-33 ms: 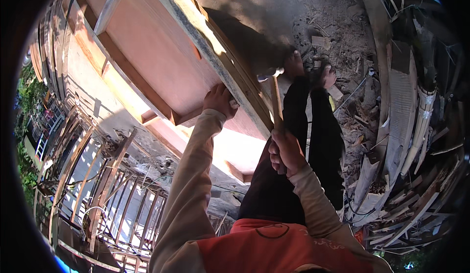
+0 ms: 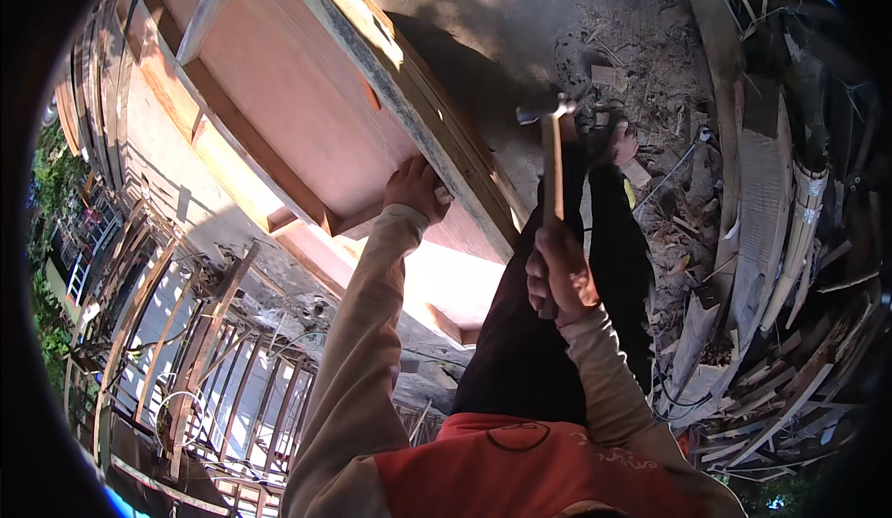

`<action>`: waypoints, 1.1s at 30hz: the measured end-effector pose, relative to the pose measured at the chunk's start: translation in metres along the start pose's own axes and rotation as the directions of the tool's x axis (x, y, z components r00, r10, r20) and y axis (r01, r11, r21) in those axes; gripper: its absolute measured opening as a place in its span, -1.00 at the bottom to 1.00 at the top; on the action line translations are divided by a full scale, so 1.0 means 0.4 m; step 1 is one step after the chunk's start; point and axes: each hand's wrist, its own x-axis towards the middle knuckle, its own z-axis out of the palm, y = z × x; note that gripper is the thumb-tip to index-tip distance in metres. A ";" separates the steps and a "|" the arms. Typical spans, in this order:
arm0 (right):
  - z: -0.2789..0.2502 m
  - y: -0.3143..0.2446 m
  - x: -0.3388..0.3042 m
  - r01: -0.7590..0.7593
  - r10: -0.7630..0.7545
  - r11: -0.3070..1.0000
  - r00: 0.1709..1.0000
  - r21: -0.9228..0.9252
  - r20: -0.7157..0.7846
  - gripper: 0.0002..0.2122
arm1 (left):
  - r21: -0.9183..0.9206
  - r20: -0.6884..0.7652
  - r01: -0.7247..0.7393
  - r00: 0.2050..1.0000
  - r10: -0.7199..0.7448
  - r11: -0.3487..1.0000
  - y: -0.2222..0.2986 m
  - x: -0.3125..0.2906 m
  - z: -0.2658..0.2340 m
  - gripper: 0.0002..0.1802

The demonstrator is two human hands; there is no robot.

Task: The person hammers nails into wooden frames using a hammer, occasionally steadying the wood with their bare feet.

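Grip: our right hand (image 2: 560, 272) is closed around the lower end of a hammer (image 2: 552, 160), wooden handle upright, metal head at the top and raised over the dirt; our left hand (image 2: 416, 186) presses on the edge of the wooden frame, fingers curled against it, and whether anything small is pinched between them we cannot tell. Largest item: a wooden form panel (image 2: 288, 91), reddish-brown flat sheet set inside a border of pale timber rails, lying at a slant from upper left toward the centre, its near rail (image 2: 437, 137) running just beside our left hand and throwing a dark shadow on the ground beyond. Next: a run of timber scaffolding and steel bars (image 2: 195, 351) at lower left, below the panel, with green foliage seen past it at the far left rim. Next: bare dirt ground (image 2: 520, 16) at top centre, littered with chips and splinters. Next: a heap of scrap boards and offcuts (image 2: 790, 332) along the right side, well apart from the panel. Next: our dark trousers (image 2: 548, 351) and orange shirt (image 2: 520, 472) at bottom centre, with pale long sleeves on both arms. Smallest: our foot (image 2: 623, 142) on the dirt, just right of the hammer's head.
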 end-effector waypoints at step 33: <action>0.023 0.146 0.014 -0.047 0.046 0.999 0.999 -0.027 -0.007 -0.82 | -0.083 0.097 -0.015 0.995 0.023 0.996 0.024 -0.008 0.001 -0.35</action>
